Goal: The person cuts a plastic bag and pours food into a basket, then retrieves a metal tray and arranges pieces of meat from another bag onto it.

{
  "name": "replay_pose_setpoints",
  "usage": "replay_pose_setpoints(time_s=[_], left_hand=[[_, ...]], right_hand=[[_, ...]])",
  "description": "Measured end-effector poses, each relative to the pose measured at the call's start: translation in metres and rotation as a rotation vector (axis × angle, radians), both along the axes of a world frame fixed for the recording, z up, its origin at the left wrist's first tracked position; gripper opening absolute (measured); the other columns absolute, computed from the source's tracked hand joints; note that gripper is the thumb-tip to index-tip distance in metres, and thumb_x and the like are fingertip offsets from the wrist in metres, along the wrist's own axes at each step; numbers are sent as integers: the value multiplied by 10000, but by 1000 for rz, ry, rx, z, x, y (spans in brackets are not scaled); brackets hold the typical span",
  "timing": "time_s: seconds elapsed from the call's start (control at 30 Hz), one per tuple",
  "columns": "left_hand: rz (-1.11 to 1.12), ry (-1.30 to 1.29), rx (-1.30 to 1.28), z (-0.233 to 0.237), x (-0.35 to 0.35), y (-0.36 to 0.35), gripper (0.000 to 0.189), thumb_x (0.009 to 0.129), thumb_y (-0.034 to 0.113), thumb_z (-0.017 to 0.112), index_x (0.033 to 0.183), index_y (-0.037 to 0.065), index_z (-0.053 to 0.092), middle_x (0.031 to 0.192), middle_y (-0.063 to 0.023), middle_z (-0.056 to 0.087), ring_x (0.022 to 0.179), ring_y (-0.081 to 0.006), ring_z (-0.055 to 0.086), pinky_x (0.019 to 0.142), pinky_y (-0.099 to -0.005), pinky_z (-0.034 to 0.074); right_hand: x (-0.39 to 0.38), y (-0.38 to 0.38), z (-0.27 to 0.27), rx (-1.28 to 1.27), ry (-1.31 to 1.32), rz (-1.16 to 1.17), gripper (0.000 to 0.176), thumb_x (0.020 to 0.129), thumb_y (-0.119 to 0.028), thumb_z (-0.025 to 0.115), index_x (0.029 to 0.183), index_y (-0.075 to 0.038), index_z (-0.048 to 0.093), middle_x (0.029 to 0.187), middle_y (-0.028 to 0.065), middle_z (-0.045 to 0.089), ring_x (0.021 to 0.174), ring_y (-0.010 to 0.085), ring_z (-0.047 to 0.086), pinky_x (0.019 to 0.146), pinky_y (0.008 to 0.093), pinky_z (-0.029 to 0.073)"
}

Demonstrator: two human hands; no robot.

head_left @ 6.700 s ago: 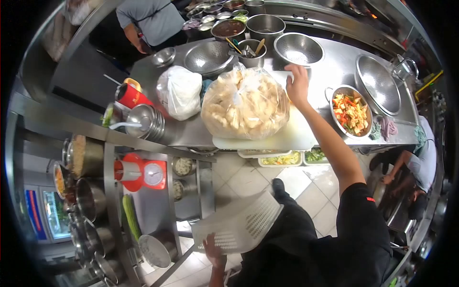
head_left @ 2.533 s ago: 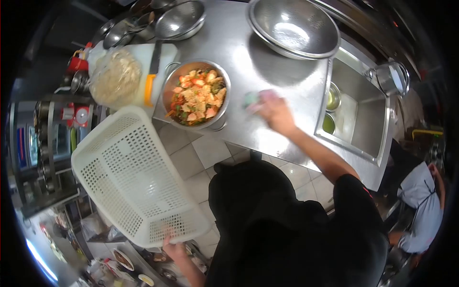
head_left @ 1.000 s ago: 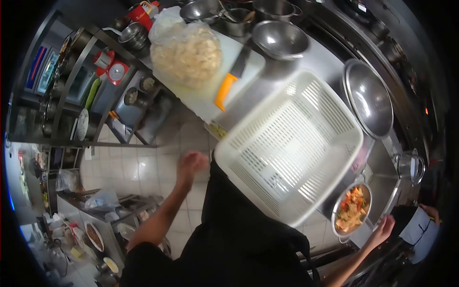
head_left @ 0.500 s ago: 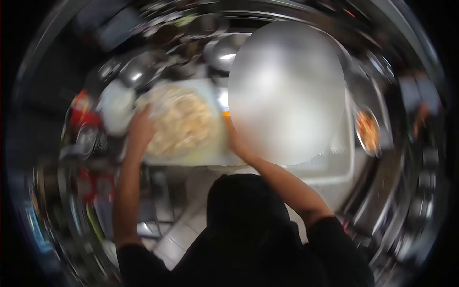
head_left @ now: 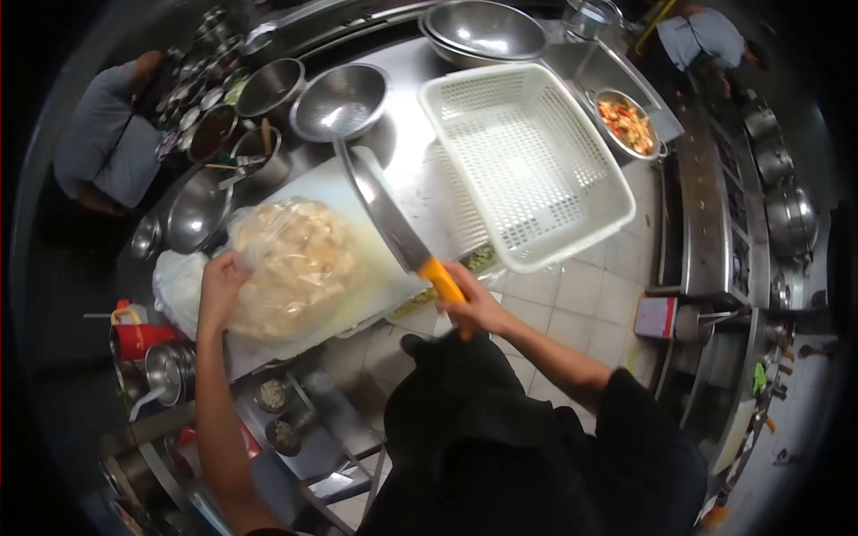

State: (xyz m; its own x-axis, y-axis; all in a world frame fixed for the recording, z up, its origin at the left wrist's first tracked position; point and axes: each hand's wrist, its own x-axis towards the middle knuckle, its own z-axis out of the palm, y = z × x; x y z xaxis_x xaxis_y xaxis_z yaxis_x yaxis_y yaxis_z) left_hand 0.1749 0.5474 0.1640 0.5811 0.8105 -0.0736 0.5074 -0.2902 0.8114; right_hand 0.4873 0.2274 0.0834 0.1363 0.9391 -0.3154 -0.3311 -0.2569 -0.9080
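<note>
A clear plastic bag of pale, chunky food [head_left: 299,263] lies on a white cutting board [head_left: 371,241]. My left hand [head_left: 225,281] pinches the bag's left edge. In my right hand [head_left: 472,302] is the orange handle of a large knife [head_left: 386,214]; its blade points up and to the left, over the board's right side. Right of the knife sits a white perforated basket [head_left: 536,165], with nothing in it.
Metal bowls [head_left: 340,103] and pots [head_left: 270,87] stand behind the board. A bowl of red and orange food [head_left: 627,125] is at the back right. Two other people [head_left: 112,138] are at the left and the upper right [head_left: 702,37].
The view has turned and sharpened. The knife, blurred or hidden before, now shows clearly in my right hand, and the whole basket is visible. My left hand remains at the bag's left edge.
</note>
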Motion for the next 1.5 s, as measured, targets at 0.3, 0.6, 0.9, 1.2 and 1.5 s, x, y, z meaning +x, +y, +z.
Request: replay_pose_setpoints(time_s=[0.3,0.6,0.9,1.2,1.5], left_hand=[[233,86,211,46,15,4,385,883,311,603,730,-42,613,664,-142,609,656,-222,579,628,-376,443],[328,106,352,60,10,14,397,875,304,589,695,-49,604,653,-209,601,632,-291,598,615,-418,440],[442,-61,286,72,-38,10,394,892,288,582,631,-7,566,562,-95,533,571,-165,500,555,-345,385],[790,-399,453,170,-138,20,388,917,296,622,634,34,585,592,26,498,534,-75,414,509,-282,338],[625,-507,162,-17,-179,-46,259,934,254,580,827,25,637,744,-62,635,577,-109,559,502,-261,412]], right_hand=[[-82,93,50,26,100,-77,189,938,-161,481,1079,-34,475,736,113,609,430,137,503,381,258,417],[-223,106,63,76,-47,290,307,892,-31,399,1199,-39,396,663,95,542,444,169,516,402,309,444],[-218,179,81,85,9,73,178,924,-98,426,1087,-32,404,667,96,562,435,179,524,395,309,439],[-206,50,79,12,-146,613,329,858,8,421,1186,-7,402,679,107,582,518,156,567,440,300,459],[4,139,-9,-16,-1388,-14,270,846,-104,556,1073,-14,440,712,280,605,673,479,583,622,552,446]])
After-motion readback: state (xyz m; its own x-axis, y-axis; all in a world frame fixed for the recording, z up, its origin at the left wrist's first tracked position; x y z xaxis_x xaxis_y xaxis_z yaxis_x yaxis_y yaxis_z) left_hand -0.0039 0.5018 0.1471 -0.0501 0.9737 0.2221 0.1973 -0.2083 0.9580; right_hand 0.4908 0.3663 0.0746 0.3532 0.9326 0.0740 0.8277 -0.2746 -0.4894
